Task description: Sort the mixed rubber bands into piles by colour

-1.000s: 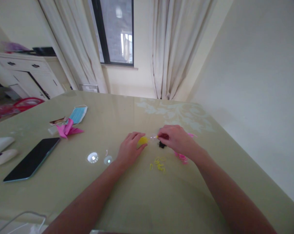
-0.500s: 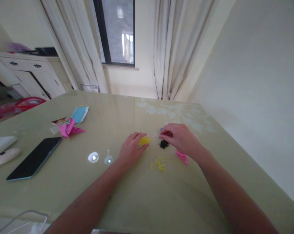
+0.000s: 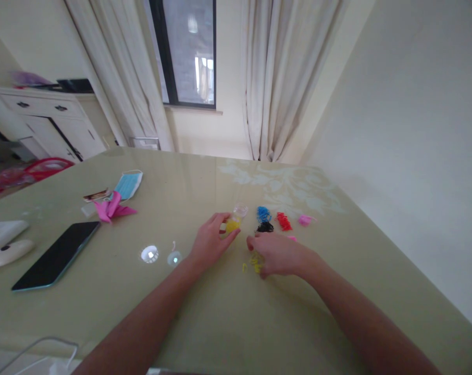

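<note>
My left hand (image 3: 214,237) is closed around a small clear container (image 3: 233,225) with yellow bands in it, thumb on one side and fingers on the other. A round clear lid (image 3: 240,210) stands at its far side. My right hand (image 3: 281,253) is over a loose pile of yellow rubber bands (image 3: 255,263), thumb and fingers apart around them; whether a fingertip touches a band I cannot tell. Beyond that hand lie piles of black bands (image 3: 264,227), blue bands (image 3: 263,214), red bands (image 3: 284,221) and pink bands (image 3: 305,220). More pink is partly hidden behind the right hand.
On the left of the table (image 3: 205,323) lie a dark phone or tablet (image 3: 56,255), a pink folded paper shape (image 3: 113,208), a blue face mask (image 3: 128,184) and a white oval object (image 3: 10,253). Two bright round spots show left of my left forearm. A wall bounds the right side.
My right hand has moved from the container toward me, down to the loose yellow bands, uncovering the blue, red and pink piles. The left hand has stayed at the container.
</note>
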### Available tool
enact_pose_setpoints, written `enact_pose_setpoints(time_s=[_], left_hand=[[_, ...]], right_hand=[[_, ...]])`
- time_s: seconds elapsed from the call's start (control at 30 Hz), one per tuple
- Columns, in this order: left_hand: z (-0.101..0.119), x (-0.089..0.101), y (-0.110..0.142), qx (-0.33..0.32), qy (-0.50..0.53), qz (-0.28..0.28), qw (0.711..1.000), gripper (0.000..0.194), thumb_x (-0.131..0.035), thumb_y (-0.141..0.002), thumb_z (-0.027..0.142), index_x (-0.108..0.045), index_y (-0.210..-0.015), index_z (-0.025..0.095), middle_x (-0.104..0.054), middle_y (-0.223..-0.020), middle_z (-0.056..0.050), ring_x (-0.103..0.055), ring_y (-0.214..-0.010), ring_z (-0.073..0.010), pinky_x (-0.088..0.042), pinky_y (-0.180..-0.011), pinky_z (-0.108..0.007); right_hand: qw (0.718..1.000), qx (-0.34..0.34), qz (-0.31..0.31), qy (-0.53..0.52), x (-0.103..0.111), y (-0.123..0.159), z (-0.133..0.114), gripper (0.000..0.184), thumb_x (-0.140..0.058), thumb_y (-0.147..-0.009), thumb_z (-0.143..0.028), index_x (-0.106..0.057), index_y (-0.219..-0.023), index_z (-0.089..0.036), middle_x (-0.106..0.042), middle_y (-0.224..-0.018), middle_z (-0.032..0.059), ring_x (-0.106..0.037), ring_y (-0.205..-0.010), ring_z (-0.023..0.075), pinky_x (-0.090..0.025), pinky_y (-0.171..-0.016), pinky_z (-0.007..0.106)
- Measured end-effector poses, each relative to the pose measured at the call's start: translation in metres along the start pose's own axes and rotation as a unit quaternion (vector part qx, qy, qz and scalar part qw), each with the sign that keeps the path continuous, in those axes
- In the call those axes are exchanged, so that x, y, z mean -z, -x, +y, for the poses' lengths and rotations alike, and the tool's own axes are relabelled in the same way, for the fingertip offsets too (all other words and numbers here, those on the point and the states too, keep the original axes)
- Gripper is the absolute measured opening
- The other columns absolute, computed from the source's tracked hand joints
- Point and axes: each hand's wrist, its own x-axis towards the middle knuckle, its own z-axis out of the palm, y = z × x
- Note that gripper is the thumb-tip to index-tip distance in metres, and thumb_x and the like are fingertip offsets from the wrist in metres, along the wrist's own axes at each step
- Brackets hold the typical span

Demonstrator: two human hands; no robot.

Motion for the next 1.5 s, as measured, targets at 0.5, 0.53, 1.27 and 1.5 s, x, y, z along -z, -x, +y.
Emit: enact_pose_setpoints(time_s=[0.5, 0.53, 1.27, 1.5], left_hand=[[-0.006, 0.000, 0.001, -0.015, -0.034, -0.004, 0.999, 0.034, -0.072, -0.092, 0.038, -0.065, -0.121, 0.022, -0.071, -0.120, -0.008, -0.074, -0.096, -0.0202, -0.068, -0.080, -0.034], [-0.007, 0.000, 0.001, -0.014, -0.039, -0.004, 0.999, 0.035, -0.072, -0.092, 0.038, -0.065, -0.122, 0.022, -0.071, -0.120, -0.008, -0.074, -0.096, -0.0200, -0.067, -0.080, -0.034], [-0.007, 0.005, 0.002, -0.125, -0.202, -0.017, 0.971, 0.035, -0.071, -0.095, 0.034, -0.065, -0.129, 0.026, -0.072, -0.121, -0.007, -0.067, -0.112, -0.0248, -0.056, -0.101, -0.041], [-0.008, 0.005, 0.001, -0.115, -0.200, -0.015, 0.973, 0.037, -0.071, -0.095, 0.035, -0.065, -0.130, 0.026, -0.072, -0.122, -0.007, -0.066, -0.112, -0.0247, -0.056, -0.101, -0.042]], right_hand=[[0.997, 0.049, 0.041, -0.051, -0.004, -0.011, 0.007, 0.011, -0.073, -0.069, -0.010, -0.075, -0.074, -0.019, -0.074, -0.071, 0.0036, -0.065, -0.067, 0.0192, -0.036, -0.058, 0.027], [0.996, 0.050, 0.054, -0.057, -0.002, -0.010, 0.011, 0.011, -0.072, -0.069, -0.009, -0.075, -0.073, -0.018, -0.074, -0.071, 0.0033, -0.065, -0.068, 0.0189, -0.038, -0.059, 0.027], [0.949, 0.024, 0.293, -0.113, 0.029, 0.003, 0.038, 0.009, -0.072, -0.090, -0.014, -0.079, -0.087, -0.018, -0.074, -0.081, 0.0029, -0.064, -0.076, 0.0158, -0.042, -0.073, 0.026], [0.953, 0.015, 0.282, -0.110, 0.030, 0.003, 0.035, 0.017, -0.065, -0.096, -0.013, -0.081, -0.093, -0.019, -0.073, -0.090, 0.0052, -0.065, -0.083, 0.0176, -0.044, -0.078, 0.028]])
